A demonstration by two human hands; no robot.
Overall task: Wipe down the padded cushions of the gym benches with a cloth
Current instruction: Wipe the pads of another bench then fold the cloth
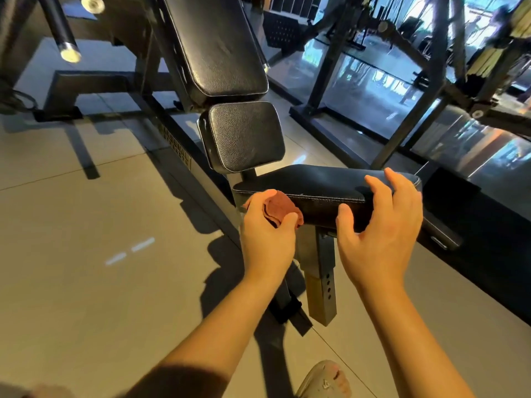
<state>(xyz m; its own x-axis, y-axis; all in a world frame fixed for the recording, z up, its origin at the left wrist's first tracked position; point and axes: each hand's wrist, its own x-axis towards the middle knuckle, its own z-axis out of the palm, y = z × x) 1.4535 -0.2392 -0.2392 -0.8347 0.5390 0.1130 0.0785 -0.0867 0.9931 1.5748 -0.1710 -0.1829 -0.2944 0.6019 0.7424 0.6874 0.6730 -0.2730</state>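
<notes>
A black padded seat cushion [321, 182] lies flat in front of me on a metal post. My left hand [267, 228] grips a folded reddish-brown cloth [283, 208] and holds it against the cushion's front left corner. My right hand [382, 222] rests on the cushion's front right part, fingers spread over the top and thumb on the front side. Behind the seat stand a small black pad [244, 136] and, above it, a long tilted black back cushion [221, 44].
The bench's steel frame [178, 145] runs back to the left over a tiled floor [86, 254]. A bar end [69, 51] sticks out at top left. A dark rack [416, 119] and mirror wall stand to the right. My sandalled foot [324, 380] is at the bottom.
</notes>
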